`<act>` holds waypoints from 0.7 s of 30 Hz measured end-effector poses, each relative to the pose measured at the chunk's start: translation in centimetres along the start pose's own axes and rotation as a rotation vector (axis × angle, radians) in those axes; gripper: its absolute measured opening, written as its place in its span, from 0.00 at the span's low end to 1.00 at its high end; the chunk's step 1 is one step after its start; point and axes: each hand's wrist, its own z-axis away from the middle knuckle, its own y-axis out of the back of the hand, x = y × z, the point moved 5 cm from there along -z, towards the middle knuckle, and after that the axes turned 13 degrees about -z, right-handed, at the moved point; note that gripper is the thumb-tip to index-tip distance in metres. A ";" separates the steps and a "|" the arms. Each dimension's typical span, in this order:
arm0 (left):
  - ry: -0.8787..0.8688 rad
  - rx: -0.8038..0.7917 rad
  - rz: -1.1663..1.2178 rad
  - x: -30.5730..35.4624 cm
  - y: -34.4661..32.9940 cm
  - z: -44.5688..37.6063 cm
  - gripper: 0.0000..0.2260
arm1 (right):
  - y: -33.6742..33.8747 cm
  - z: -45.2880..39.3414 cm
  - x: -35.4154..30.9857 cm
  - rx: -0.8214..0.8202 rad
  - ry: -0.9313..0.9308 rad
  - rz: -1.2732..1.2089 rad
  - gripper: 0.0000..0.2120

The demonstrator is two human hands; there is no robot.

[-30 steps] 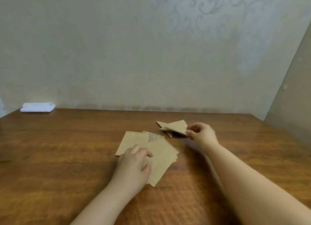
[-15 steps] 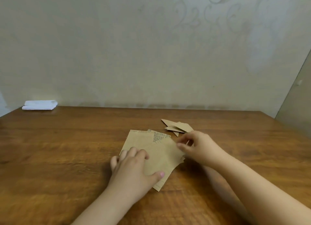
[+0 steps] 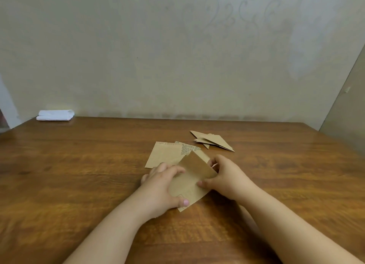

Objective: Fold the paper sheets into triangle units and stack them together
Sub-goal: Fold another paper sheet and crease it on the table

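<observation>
A small pile of brown paper sheets [image 3: 165,154] lies flat in the middle of the wooden table [image 3: 79,165]. One brown sheet [image 3: 192,177] is lifted off that pile, its far corner raised. My left hand [image 3: 164,188] holds its left edge, thumb on the near corner. My right hand [image 3: 225,177] pinches its right edge. Behind and to the right, folded brown triangle units [image 3: 214,140] lie stacked loosely on the table.
A folded white cloth [image 3: 55,115] sits at the table's far left corner against the pale wall. A grey panel [image 3: 347,113] rises beyond the table's right edge.
My right hand left the triangle units and came back to the sheet pile. Both hands took hold of the top sheet and lifted it off the pile.
</observation>
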 end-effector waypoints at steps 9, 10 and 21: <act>-0.098 -0.124 -0.071 -0.2 0.1 0.1 0.18 | 1.0 1.8 0.7 0.076 0.044 -0.034 0.07; -0.090 -0.130 -0.075 -0.2 0.1 0.1 0.18 | 1.1 1.8 0.6 0.079 0.040 -0.050 0.09; -0.248 0.261 -0.237 3.4 0.9 1.1 0.13 | 1.0 3.1 -0.9 0.072 -0.027 -0.291 0.18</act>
